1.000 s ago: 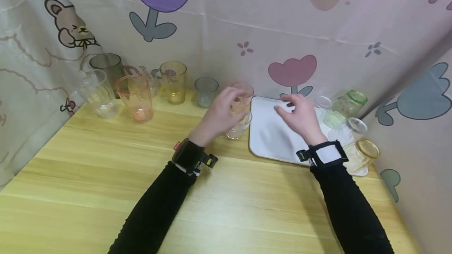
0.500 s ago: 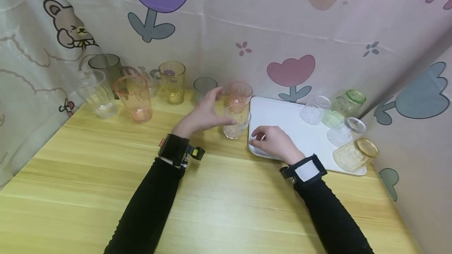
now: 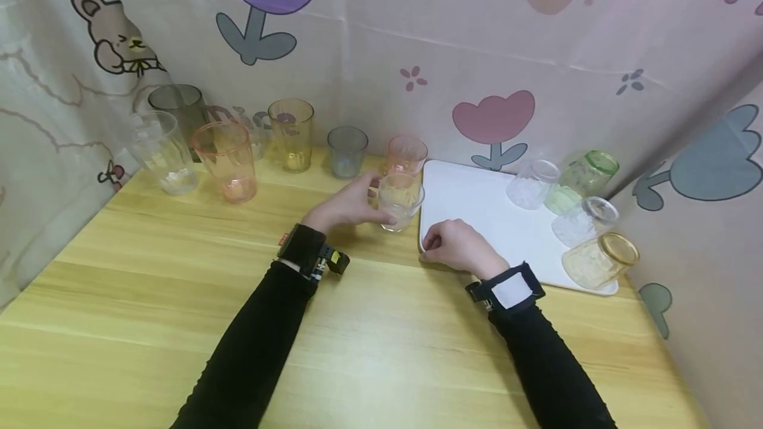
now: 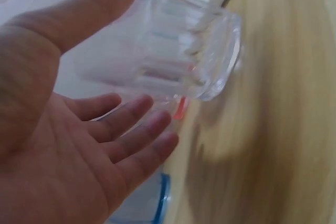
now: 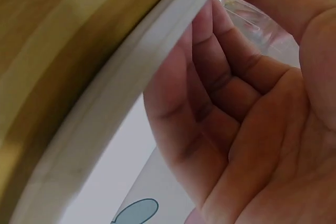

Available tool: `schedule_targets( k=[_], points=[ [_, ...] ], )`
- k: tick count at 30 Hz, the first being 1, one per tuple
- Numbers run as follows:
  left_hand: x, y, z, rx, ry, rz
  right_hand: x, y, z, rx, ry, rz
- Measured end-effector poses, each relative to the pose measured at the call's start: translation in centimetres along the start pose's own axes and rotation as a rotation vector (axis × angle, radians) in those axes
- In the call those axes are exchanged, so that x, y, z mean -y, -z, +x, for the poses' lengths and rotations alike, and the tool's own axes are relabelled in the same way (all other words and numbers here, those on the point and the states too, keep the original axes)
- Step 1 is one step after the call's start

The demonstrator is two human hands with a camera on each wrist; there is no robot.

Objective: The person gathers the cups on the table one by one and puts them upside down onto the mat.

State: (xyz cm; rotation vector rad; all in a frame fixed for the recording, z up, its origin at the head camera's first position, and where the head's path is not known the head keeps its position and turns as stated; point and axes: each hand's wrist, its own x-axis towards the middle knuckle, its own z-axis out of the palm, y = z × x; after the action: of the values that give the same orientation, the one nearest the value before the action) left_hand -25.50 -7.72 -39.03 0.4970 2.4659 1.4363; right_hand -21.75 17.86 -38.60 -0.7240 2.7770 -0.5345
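My left hand (image 3: 350,204) is beside a clear fluted cup (image 3: 398,207) standing upright on the table. Its thumb lies along the cup's near side in the head view. In the left wrist view, the fingers (image 4: 142,135) are extended and spread, with the cup (image 4: 184,51) between them and the thumb; firm contact cannot be made out. At the near left corner of a white tray (image 3: 471,204), my right hand (image 3: 461,245) pinches the rim. The right wrist view has its fingers (image 5: 168,103) curled over the tray's edge (image 5: 113,95), thumb near the outer side.
Several cups, apparently upside down, occupy the tray's right side, including green (image 3: 578,184) and yellow (image 3: 598,262) ones. Behind the clear cup is a small pink cup (image 3: 406,152), then a grey-blue one (image 3: 348,151). Taller tumblers (image 3: 229,164) stand back left before the curtain (image 3: 369,51).
My left hand has drawn back from the rear cups, then come in beside the clear cup. The right hand has moved from above the tray down to its near left corner and taken the rim.
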Motion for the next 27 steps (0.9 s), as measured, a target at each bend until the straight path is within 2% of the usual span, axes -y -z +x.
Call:
schedule_targets(
  k=[7, 10, 15, 27],
  points=[
    [0.1, -1.1, 0.4, -0.028, -0.014, -0.077, -0.1, -0.1, 0.0, -0.017, -0.012, -0.003],
    [0.1, -1.4, 0.3, -0.042, -0.009, -0.081, -0.1, -0.1, -0.1, -0.02, -0.018, -0.002],
    [0.0, -1.5, 0.2, -0.061, 0.003, -0.059, -0.1, -0.1, 0.0, -0.015, -0.028, -0.002],
    [0.0, -1.2, 0.0, -0.09, 0.028, -0.083, 0.0, -0.1, -0.1, -0.014, -0.03, -0.012]
  ],
)
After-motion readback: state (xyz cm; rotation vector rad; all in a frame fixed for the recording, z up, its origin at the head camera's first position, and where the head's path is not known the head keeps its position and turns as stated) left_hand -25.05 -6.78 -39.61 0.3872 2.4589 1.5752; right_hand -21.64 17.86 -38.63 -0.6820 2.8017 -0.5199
